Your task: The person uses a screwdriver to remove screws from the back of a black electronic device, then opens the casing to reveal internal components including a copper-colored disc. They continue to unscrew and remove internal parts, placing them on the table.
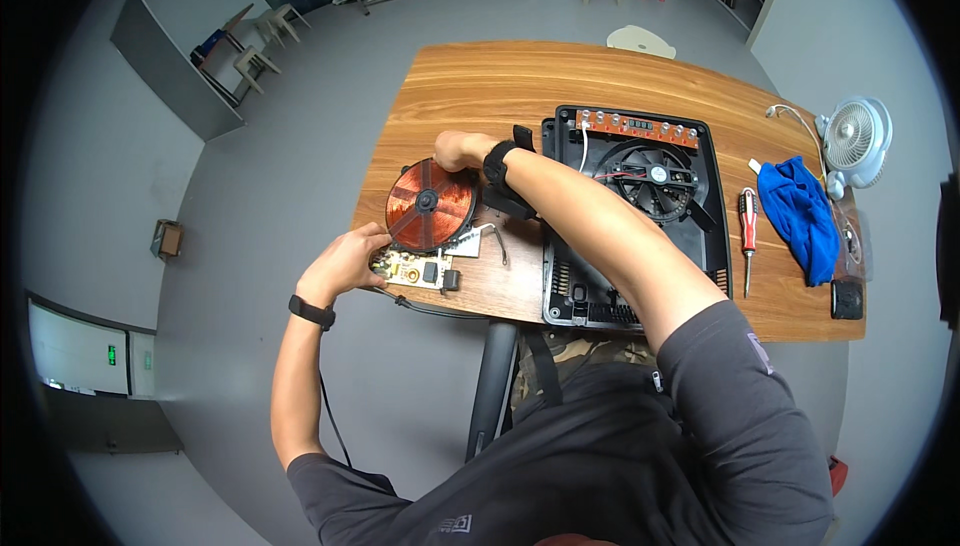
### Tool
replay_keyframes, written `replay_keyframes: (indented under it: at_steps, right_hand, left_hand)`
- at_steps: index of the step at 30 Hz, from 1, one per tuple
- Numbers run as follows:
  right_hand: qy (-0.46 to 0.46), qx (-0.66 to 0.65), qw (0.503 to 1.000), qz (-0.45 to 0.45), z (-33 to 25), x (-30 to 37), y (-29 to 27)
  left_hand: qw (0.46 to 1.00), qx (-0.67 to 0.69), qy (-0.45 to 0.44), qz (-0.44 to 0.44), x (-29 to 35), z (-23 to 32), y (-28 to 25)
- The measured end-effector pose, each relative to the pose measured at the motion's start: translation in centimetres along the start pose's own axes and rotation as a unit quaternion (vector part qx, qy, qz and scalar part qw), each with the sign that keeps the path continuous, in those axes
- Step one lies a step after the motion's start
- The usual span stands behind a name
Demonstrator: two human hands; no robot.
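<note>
A round copper induction coil point(405, 196) with a black hub and spokes lies near the table's left edge. My right hand point(460, 151) reaches across to its upper right rim, fingers closed there; the fingertips are partly hidden. Below the coil, partly under it, is a circuit board point(413, 271) with a yellow ring part, black blocks and a pale metal heat sink point(466, 244). My left hand point(345, 264) grips the board's left end, thumb low and fingers beside the coil's lower left rim. A black cord runs from below the board over the table edge.
Right of my hands sits an open black housing point(724, 236) with a fan point(658, 174) and an orange button board point(640, 129). Farther right are a red-handled screwdriver point(748, 221), a blue cloth point(800, 216), a small white fan point(857, 141) and a black block-like item point(846, 300).
</note>
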State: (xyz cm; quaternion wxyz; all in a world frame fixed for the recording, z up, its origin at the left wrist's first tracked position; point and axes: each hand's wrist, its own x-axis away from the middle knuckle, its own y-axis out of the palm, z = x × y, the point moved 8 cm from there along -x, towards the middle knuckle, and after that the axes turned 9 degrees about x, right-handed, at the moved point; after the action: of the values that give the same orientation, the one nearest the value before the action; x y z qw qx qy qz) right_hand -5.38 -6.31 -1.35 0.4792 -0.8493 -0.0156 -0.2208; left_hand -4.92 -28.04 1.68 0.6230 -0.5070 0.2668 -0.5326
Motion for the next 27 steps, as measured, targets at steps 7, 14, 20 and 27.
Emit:
replay_keyframes:
  at_steps: [7,14,20,27]
  right_hand:
    - [0.003,-0.022,1.0,0.019,1.7,-3.4,1.4]
    - [-0.01,0.001,1.0,0.022,1.2,-3.3,1.8]
    - [0.031,0.015,0.999,0.034,2.6,-5.0,2.4]
    - [0.016,0.034,0.999,0.024,2.5,-4.6,2.3]
  left_hand:
    - [1.0,0.018,-0.018,-0.003,-0.4,-0.7,0.3]
    - [0.998,0.047,-0.028,0.006,-0.1,-1.5,0.4]
    - [0.999,0.041,-0.012,0.014,-0.1,-1.1,-0.1]
    - [0.998,0.057,-0.005,0.022,-0.3,-2.4,0.2]
